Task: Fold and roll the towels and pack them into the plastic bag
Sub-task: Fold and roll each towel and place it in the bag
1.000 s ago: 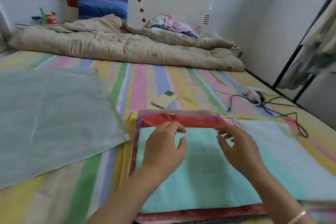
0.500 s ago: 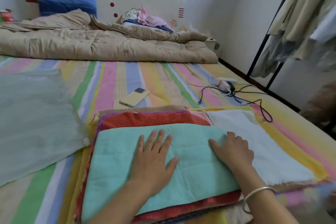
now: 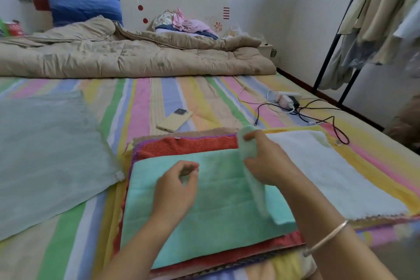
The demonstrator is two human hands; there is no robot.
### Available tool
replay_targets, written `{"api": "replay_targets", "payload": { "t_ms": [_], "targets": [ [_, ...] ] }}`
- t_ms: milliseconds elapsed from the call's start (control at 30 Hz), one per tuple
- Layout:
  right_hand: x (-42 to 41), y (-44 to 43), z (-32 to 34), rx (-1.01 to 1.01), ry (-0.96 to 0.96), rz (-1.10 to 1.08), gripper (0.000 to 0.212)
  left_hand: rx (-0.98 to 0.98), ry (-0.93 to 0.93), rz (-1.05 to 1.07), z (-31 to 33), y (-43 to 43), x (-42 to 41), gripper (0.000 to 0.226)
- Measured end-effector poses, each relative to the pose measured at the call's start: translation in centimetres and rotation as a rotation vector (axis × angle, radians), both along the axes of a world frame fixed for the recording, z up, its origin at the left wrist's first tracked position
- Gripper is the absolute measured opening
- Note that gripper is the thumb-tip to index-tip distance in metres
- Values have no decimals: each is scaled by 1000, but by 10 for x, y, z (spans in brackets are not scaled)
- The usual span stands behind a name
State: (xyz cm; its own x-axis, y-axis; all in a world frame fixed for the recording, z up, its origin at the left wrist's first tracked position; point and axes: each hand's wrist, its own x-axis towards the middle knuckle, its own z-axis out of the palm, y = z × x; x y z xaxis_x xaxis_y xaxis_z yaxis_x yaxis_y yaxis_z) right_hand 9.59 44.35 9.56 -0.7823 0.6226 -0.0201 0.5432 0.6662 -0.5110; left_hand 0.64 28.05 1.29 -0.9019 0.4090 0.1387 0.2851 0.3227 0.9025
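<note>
While the right hand [image 3: 268, 161] grips the lifted three-o'clock edge of the teal towel [image 3: 218, 207] atop the towel stack [image 3: 186, 146], the left hand [image 3: 175, 191] hovers curled and empty above it; the plastic bag [image 3: 45, 157] lies at nine o'clock.

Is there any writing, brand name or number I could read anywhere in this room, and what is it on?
On the red can at the far left by the headboard: white lettering, too blurred to read.
On the yellow phone lying on the bed: no text visible.
Nothing else shows readable writing.
</note>
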Motion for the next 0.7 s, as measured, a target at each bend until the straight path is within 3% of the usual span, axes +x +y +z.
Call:
{"api": "replay_targets", "payload": {
  "t_ms": [133, 200, 233, 333, 400, 433, 567, 700],
  "targets": [
    [-27, -62, -7, -328, 111, 350, 54, 168, -484, 105, 25, -37, -20, 21],
    [-37, -82, -24, -539, 134, 444, 57, 176, -592, 143, 27, -60, -31, 21],
    [-41, -87, -32, -547, 165, 465, 56, 161, -606, 157, 26, -71, -36, 22],
    [-47, -86, -48, -311, 338, 461, 44, 146, -618, 124, 20, -88, -38, 24],
    [-48, -78, -55, -161, 435, 406, 39, 53, -492, 109, 14, -91, -36, 12],
    [-49, -75, -58, -85, 452, 389, 38, -1, -416, 111, 12, -91, -34, 18],
    [-46, -62, -67, 225, 342, 442, 38, -61, -323, 149, 9, -87, -33, 36],
    [-47, -61, -71, 368, 108, 497, 67, -27, -376, 175, 5, -96, -38, 36]
  ]
}}
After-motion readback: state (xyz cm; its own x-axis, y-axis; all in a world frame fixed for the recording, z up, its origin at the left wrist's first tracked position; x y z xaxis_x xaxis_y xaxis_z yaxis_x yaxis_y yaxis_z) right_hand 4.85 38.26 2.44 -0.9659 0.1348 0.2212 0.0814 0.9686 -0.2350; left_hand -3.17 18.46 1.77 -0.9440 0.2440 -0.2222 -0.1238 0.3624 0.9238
